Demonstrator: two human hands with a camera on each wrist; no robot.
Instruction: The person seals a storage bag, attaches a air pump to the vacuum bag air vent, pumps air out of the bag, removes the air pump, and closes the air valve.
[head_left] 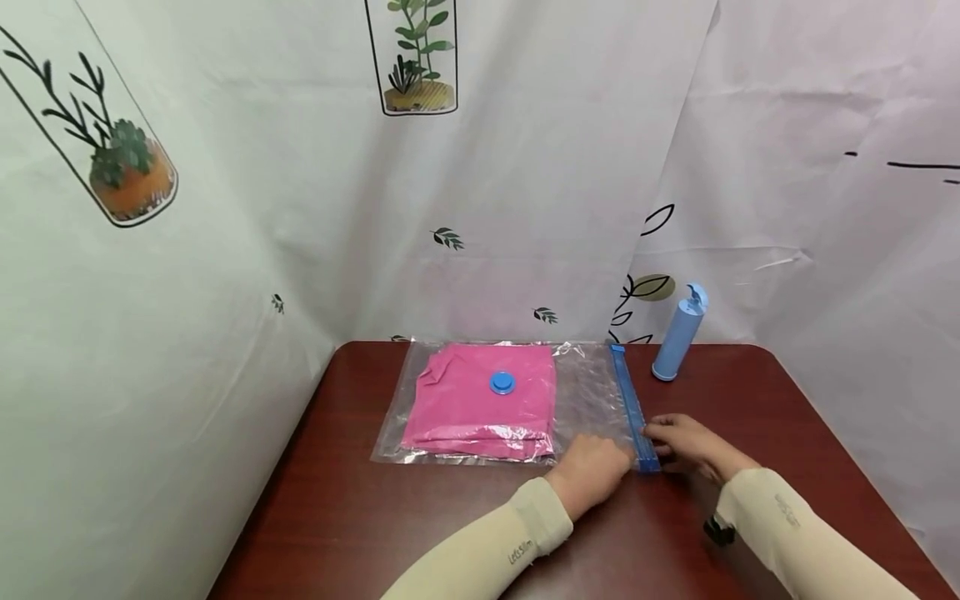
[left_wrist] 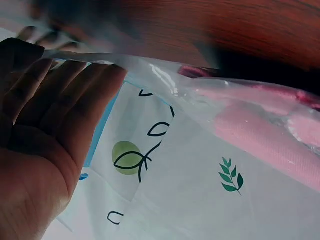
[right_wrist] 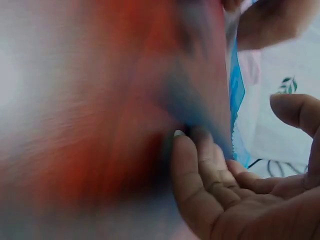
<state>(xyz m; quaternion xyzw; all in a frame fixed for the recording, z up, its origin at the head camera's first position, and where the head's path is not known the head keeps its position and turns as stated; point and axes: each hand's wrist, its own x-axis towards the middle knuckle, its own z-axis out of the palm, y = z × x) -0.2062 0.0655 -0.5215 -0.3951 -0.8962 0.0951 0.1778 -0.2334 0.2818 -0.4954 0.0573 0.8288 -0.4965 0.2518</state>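
A clear vacuum storage bag (head_left: 588, 392) lies flat on the table with a folded pink cloth (head_left: 480, 408) inside. A round blue valve (head_left: 502, 382) sits over the cloth, and a blue zip strip (head_left: 630, 404) runs along the bag's right end. At the near edge, close to the strip, my left hand (head_left: 592, 471) pinches the clear film. My right hand (head_left: 686, 442) is at the strip's near end, fingertips right by its outer edge. In the right wrist view its thumb (right_wrist: 295, 110) stands apart from the bent fingers (right_wrist: 200, 185).
A light blue cylindrical pump (head_left: 678, 333) stands upright at the back right of the brown table (head_left: 360, 533). Behind the table hangs a white printed curtain (head_left: 525, 192), which also runs down both sides.
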